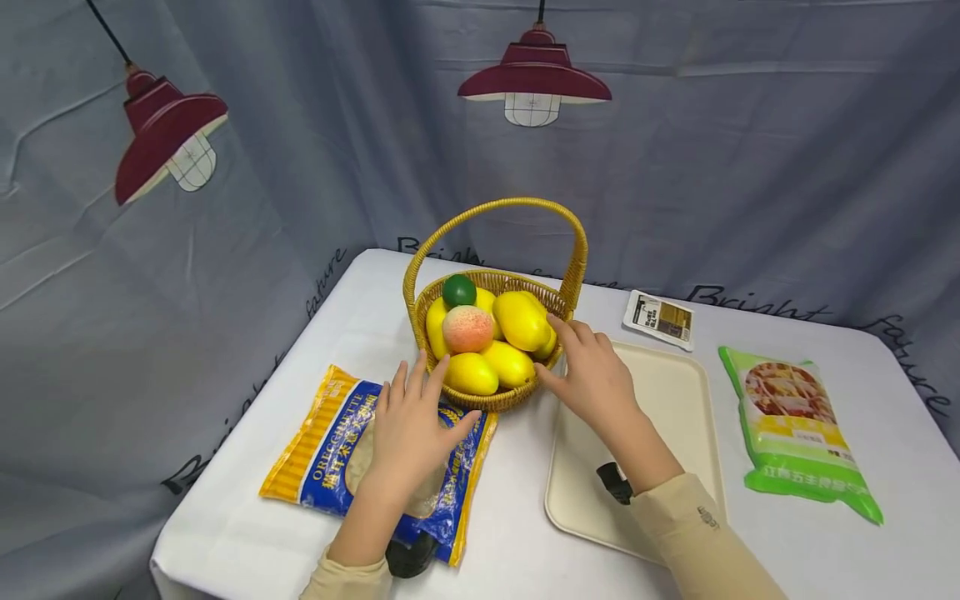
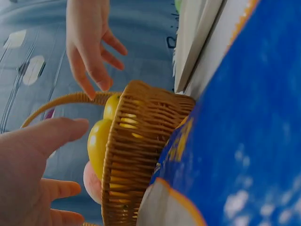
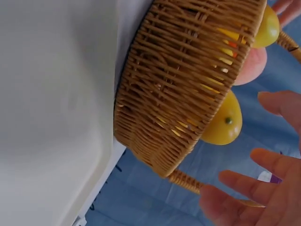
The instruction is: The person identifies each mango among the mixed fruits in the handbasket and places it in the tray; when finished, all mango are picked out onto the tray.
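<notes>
A woven basket point(image 1: 504, 403) with a tall arched handle holds yellow mango-like fruits point(image 1: 472, 374), a peach point(image 1: 468, 329) and a small dark green fruit point(image 1: 459, 292). My left hand point(image 1: 412, 429) hovers over the blue and yellow orecchiette bag point(image 1: 321, 450), fingers spread toward the basket's front left. Over on the other side, my right hand point(image 1: 597, 379) reaches to the basket's right rim with its fingers apart. Both hands hold nothing. In the right wrist view, a gap shows between the right fingers point(image 3: 251, 186) and the fruit. The bag lies against or close to the basket's front left.
Right of the basket lies a shallow beige tray point(image 1: 678, 392), partly under the right forearm. Behind it is a small white packet point(image 1: 660, 319). A green food bag point(image 1: 798, 425) rests farther right on the white tablecloth point(image 1: 510, 500). Grey curtains point(image 1: 712, 167) hang behind the table.
</notes>
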`<state>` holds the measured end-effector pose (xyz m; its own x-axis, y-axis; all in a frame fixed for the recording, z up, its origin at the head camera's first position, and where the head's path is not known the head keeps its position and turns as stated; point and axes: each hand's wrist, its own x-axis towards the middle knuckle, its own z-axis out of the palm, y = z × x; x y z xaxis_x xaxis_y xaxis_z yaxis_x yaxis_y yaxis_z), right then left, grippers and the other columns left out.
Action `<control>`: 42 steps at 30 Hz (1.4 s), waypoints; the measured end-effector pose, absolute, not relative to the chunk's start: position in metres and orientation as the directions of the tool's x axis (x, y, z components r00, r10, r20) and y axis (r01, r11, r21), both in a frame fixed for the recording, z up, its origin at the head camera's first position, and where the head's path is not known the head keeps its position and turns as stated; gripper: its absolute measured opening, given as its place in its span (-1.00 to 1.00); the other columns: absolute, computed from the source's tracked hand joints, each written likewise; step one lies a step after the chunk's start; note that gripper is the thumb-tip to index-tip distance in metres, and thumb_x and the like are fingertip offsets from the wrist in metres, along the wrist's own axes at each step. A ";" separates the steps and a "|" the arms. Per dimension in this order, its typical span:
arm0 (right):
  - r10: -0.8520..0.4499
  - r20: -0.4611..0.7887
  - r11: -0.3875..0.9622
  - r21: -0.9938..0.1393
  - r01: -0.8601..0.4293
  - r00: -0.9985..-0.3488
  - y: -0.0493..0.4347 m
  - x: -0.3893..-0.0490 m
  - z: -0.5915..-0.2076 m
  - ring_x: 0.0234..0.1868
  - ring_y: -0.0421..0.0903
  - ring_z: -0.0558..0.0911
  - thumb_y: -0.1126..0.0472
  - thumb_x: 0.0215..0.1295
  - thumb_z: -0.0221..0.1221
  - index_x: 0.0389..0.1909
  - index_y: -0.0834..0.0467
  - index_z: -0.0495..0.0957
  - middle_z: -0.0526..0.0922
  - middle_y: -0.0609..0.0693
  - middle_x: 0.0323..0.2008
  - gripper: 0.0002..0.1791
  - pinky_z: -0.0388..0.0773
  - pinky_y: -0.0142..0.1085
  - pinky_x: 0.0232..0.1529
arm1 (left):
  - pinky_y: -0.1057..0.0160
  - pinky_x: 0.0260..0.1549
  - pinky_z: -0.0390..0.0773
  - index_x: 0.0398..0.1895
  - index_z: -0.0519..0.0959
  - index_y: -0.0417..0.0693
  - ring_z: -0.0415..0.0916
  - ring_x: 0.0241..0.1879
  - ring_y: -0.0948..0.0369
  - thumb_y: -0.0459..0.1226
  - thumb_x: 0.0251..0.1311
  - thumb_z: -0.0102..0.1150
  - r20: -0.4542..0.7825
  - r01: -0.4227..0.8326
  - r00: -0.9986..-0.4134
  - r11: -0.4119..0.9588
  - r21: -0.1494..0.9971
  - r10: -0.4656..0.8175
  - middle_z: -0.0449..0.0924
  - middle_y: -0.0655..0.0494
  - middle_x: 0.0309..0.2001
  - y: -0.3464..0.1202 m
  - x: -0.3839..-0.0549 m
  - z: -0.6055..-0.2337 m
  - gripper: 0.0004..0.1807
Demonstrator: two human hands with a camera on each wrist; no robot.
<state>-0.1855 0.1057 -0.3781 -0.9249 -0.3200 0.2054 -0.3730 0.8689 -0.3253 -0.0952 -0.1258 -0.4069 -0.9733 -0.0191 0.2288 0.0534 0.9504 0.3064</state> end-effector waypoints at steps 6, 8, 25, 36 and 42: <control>-0.312 0.186 0.853 -0.378 -0.361 -0.931 0.105 -0.203 -0.376 0.07 0.28 0.44 -0.07 0.23 0.25 0.42 0.08 0.20 0.40 0.23 0.20 -0.21 0.44 0.15 0.03 | -0.20 0.26 0.16 0.43 0.23 0.05 0.09 0.37 -0.16 0.26 0.15 0.13 0.224 0.039 -0.973 0.928 0.371 -0.049 0.03 -0.16 0.46 -0.135 -0.098 -0.413 -0.14; -0.313 0.185 0.844 -0.395 -0.363 -0.931 0.104 -0.207 -0.376 0.05 0.27 0.45 -0.07 0.23 0.25 0.42 0.08 0.21 0.41 0.23 0.18 -0.22 0.43 0.14 0.03 | -0.21 0.25 0.18 0.43 0.23 0.05 0.09 0.37 -0.15 0.25 0.14 0.14 0.198 0.020 -0.978 0.918 0.395 -0.064 0.01 -0.16 0.47 -0.136 -0.099 -0.415 -0.14; -0.365 0.054 0.817 -0.461 -0.347 -0.930 0.089 -0.249 -0.368 0.03 0.25 0.48 -0.17 0.20 0.23 0.43 -0.06 0.20 0.35 0.27 0.19 -0.20 0.43 0.17 0.02 | -0.28 0.21 0.19 0.41 0.21 -0.08 0.18 0.33 -0.18 0.26 0.12 0.19 0.129 -0.008 -0.986 0.798 0.603 -0.108 0.08 -0.20 0.44 -0.137 -0.114 -0.429 -0.08; -0.370 0.003 0.807 -0.494 -0.324 -0.929 0.080 -0.256 -0.377 -0.01 0.24 0.49 -0.16 0.19 0.24 0.41 -0.11 0.22 0.37 0.24 0.18 -0.23 0.44 0.17 0.00 | -0.20 0.21 0.23 0.36 0.25 -0.08 0.20 0.32 -0.12 0.22 0.10 0.24 0.141 0.002 -0.983 0.753 0.658 -0.120 0.17 -0.14 0.39 -0.136 -0.118 -0.438 -0.11; -0.359 0.005 0.796 -0.520 -0.309 -0.933 0.075 -0.257 -0.380 -0.01 0.23 0.49 -0.13 0.16 0.26 0.40 -0.07 0.23 0.37 0.26 0.18 -0.22 0.45 0.16 0.00 | -0.12 0.14 0.38 0.35 0.23 -0.02 0.30 0.26 -0.10 0.20 0.09 0.26 0.098 -0.032 -0.984 0.695 0.718 -0.146 0.17 -0.09 0.39 -0.137 -0.119 -0.441 -0.14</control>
